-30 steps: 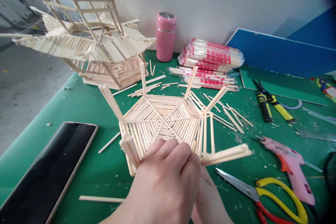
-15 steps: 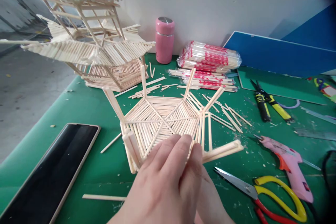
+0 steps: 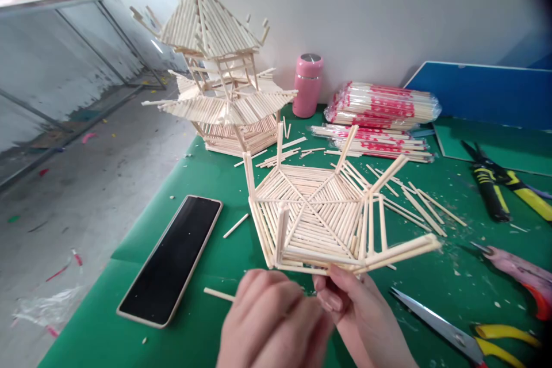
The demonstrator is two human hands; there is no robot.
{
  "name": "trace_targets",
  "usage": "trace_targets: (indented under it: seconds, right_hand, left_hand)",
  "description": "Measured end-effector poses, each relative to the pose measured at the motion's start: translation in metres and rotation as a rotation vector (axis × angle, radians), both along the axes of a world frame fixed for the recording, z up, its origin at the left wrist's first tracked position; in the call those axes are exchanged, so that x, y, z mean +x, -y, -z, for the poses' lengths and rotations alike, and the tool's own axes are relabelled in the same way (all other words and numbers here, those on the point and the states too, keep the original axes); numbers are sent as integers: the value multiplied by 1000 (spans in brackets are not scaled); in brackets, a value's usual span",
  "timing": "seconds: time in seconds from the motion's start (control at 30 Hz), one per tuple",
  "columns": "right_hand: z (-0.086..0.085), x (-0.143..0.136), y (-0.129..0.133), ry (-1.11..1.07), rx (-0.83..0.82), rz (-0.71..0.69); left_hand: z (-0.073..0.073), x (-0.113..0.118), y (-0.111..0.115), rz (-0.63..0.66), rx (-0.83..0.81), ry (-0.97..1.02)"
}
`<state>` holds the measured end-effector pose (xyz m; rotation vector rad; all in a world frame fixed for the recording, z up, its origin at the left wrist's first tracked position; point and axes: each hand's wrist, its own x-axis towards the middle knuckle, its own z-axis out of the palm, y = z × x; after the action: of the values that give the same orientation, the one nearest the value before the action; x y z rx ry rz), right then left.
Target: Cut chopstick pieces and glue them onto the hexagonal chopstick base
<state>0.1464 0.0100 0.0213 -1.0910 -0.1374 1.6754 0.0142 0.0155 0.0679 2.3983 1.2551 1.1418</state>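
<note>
A hexagonal frame of wooden sticks (image 3: 310, 201) with a radial stick floor and short posts at its corners is tilted above the green table. My right hand (image 3: 362, 307) grips its near edge between thumb and fingers. Just below and left of that edge, my left hand (image 3: 271, 319) is apart from the frame, fingers curled in and slightly blurred. Whatever it may hold is hidden. A loose stick (image 3: 219, 294) lies beside my left hand, its right end out of sight behind the knuckles.
Behind stands a stick pagoda (image 3: 228, 103). A phone (image 3: 172, 259) lies left. Scissors (image 3: 448, 328), a pink glue gun (image 3: 513, 270) and pliers (image 3: 495, 184) are right. Wrapped chopsticks (image 3: 379, 106) and a pink flask (image 3: 307, 86) are at the back. Cut sticks (image 3: 422, 207) lie scattered.
My left hand has drawn back from the frame's near edge and curled its fingers. My right hand, mostly covered before, now shows gripping the edge. The view has swung left.
</note>
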Motion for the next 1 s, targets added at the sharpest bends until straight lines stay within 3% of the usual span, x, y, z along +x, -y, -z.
trace_targets:
  seconds: [0.1, 0.17, 0.33, 0.47, 1.0]
  right_hand:
    - [2, 1, 3, -51, -1, 13]
    - [2, 0, 2, -56, -3, 24]
    - [1, 0, 0, -54, 4, 21]
    - [1, 1, 0, -58, 3, 24]
    - [2, 2, -1, -83, -24, 34]
  left_hand:
    - [-2, -13, -7, -196, -48, 94]
    - [-4, -19, -16, -215, -116, 69]
    - [-14, -27, -45, 38, -373, -59]
    - [-22, -28, -60, 174, -435, -131]
    - [-27, -36, -74, 351, -529, -199]
